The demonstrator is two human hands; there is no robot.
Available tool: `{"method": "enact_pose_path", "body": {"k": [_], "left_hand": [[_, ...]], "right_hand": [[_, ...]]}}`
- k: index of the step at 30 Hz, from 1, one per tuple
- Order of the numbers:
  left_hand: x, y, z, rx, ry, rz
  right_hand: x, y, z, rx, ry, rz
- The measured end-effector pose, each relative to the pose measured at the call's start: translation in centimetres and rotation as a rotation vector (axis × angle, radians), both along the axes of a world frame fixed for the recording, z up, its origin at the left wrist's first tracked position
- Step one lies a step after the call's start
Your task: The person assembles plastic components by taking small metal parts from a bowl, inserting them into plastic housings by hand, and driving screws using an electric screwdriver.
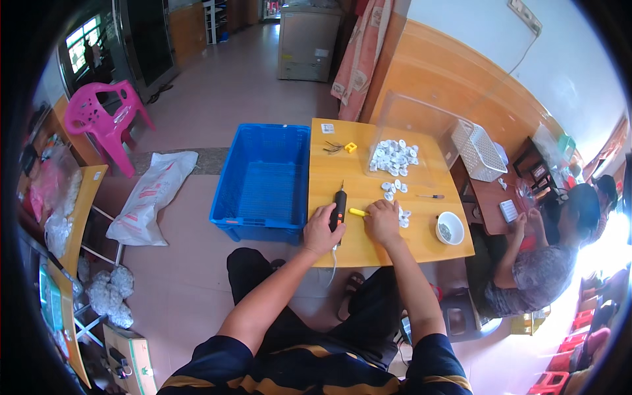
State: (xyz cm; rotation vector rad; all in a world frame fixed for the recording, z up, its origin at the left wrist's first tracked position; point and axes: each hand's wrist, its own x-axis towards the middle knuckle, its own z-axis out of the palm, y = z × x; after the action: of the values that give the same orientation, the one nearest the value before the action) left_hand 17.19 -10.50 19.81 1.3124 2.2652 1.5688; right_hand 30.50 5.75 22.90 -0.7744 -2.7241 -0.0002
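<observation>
On the wooden table (342, 247), my left hand (321, 230) is closed around the lower part of a black electric screwdriver (340, 205) whose bit points away from me. A cord hangs from its near end. My right hand (383, 220) has its fingers at one end of a short yellow stick-like piece (357, 212), which pokes out to the left. Its exact kind I cannot make out. Several small white round parts (394, 189) lie just beyond and beside my right hand. A larger pile of white parts (394, 158) sits farther back by a clear plastic box (421, 141).
A blue crate (253, 227) stands against the table's left side. A white bowl (449, 228) with small metal pieces and a thin screwdriver (431, 196) lie on the right. A yellow block (351, 147) is at the back. A co-worker (536, 263) sits to the right.
</observation>
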Motion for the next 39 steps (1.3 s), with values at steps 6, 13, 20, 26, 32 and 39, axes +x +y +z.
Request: {"method": "enact_pose_path", "body": {"k": [6,13,20,26,32,39], "left_hand": [[0.1,0.0,0.5,-0.027,-0.005,0.022],[0.0,-0.1,1.3,-0.084,0.0,0.014],[-0.1,-0.4,1.2,-0.053,0.012,0.027],[-0.2,-0.6,1.4,-0.058,0.0,0.007],[-0.2,-0.4,1.0,-0.027,0.015,0.019],[-0.5,-0.6,1.0,-0.067,-0.01,0.036]], "right_hand": [[-2.8,2.2,1.3,-0.248,0.304,-0.108],[-9.5,5.1,0.8,-0.471,0.509,-0.122],[-17.6,7.1,-1.6,-1.627,0.901,-0.307],[-21.4,9.5,-4.2,-1.868,1.206,-0.582],[-22.6,11.4,-5.3,-1.649,1.14,-0.555],[-20.7,7.1,-2.0,-1.482,1.154,-0.55]]}}
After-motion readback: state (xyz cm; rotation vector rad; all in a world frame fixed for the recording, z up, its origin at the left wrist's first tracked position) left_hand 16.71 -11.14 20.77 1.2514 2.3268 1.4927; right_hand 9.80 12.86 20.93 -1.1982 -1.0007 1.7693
